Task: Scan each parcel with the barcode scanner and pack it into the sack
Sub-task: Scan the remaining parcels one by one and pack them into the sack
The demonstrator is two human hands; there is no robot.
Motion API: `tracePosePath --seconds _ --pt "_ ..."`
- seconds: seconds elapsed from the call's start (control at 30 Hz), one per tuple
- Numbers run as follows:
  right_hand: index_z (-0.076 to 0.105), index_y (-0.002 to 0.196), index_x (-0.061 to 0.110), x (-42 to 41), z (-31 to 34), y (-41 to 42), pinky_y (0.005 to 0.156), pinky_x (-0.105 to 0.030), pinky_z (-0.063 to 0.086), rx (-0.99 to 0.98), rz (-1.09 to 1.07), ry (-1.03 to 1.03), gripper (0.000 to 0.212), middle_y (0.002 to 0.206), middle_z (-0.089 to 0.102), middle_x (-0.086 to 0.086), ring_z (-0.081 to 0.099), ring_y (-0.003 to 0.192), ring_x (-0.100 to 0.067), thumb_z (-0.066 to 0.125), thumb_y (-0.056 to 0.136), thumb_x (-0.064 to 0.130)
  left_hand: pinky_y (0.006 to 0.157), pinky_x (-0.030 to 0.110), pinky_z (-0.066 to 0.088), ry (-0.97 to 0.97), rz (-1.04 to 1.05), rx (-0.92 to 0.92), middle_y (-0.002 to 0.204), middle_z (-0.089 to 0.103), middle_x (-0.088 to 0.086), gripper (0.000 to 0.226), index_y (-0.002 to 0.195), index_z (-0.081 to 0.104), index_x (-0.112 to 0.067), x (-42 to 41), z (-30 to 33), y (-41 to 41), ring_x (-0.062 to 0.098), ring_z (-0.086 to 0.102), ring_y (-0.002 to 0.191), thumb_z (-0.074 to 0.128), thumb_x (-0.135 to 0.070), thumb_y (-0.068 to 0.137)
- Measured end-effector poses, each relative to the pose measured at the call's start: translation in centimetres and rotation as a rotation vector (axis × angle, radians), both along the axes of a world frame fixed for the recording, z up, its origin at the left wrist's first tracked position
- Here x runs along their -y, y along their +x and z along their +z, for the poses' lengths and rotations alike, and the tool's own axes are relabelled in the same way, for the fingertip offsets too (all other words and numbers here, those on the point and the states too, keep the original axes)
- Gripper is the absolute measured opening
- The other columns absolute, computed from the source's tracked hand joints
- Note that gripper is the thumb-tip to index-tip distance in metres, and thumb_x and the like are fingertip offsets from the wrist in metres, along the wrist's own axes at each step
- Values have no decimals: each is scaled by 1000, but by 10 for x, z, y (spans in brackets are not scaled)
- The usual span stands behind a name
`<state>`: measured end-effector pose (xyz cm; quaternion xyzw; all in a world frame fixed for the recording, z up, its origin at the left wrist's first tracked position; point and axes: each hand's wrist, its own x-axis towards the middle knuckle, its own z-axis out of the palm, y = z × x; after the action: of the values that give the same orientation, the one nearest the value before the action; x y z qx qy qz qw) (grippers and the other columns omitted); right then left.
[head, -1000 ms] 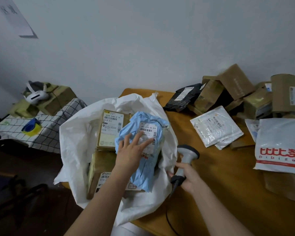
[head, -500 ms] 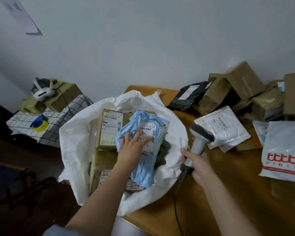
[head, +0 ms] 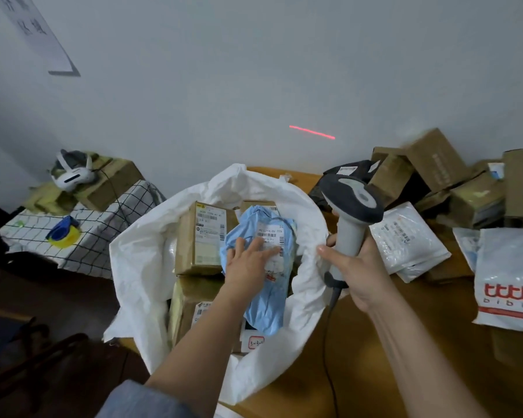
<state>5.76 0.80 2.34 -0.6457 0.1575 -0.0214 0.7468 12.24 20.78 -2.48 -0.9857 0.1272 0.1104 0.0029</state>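
Note:
A white sack [head: 142,267] lies open at the table's left end, holding several brown boxes [head: 200,236]. On top of them lies a light blue parcel [head: 269,300] with a white barcode label. My left hand [head: 248,263] rests flat on that parcel, fingers straight and spread over the label. My right hand [head: 357,270] grips the grey barcode scanner [head: 349,212] by its handle, just right of the sack's rim, head raised. Its red scan line [head: 311,132] falls on the wall behind.
Unsorted parcels crowd the wooden table [head: 405,357] at the right: a clear bag [head: 405,236], a white printed bag [head: 511,279], a black bag [head: 351,170] and several cardboard boxes [head: 435,158]. A side table [head: 97,236] at the left bears a headset and tape.
My right hand has lifted the scanner up and rightward from beside the sack, and a red scan line now shows on the wall. My left hand stays on the blue parcel.

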Motion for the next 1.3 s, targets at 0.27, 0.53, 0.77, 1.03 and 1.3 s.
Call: tracePosePath --seconds 0.27,0.53,0.77,1.03,1.3 --pt "53 118 18 -39 12 30 60 -29 47 -6 -218 -122 46 88 62 3 63 85 -18 77 80 10 93 24 37 -705 224 420 128 59 7 35 128 61 -17 -100 93 32 22 56 113 59 -13 93" --pt "48 130 21 -92 23 53 68 -30 48 46 -287 -184 55 101 61 1 62 95 -21 75 83 10 80 36 46 -649 720 -19 106 62 11 47 121 60 -5 -238 53 45 28 58 97 55 -44 96" --pt "45 135 25 -102 22 51 80 -34 49 21 -323 -181 58 110 60 4 60 96 -13 74 85 18 62 33 37 -1027 808 49 78 51 8 30 96 56 1 -248 25 50 25 51 77 47 -26 102" --pt "45 134 16 -103 83 71 76 -30 48 171 -364 -328 52 113 58 -8 60 97 -23 68 88 11 98 51 49 -1404 859 16 122 61 28 49 126 53 10 -231 89 77 39 62 111 51 -32 101" --pt "43 132 26 -94 200 103 73 -12 47 578 -395 -446 56 104 53 14 55 85 4 67 82 16 69 25 55 -1627 898 252 103 66 5 41 115 58 -8 -224 175 101 17 67 87 58 -44 96"
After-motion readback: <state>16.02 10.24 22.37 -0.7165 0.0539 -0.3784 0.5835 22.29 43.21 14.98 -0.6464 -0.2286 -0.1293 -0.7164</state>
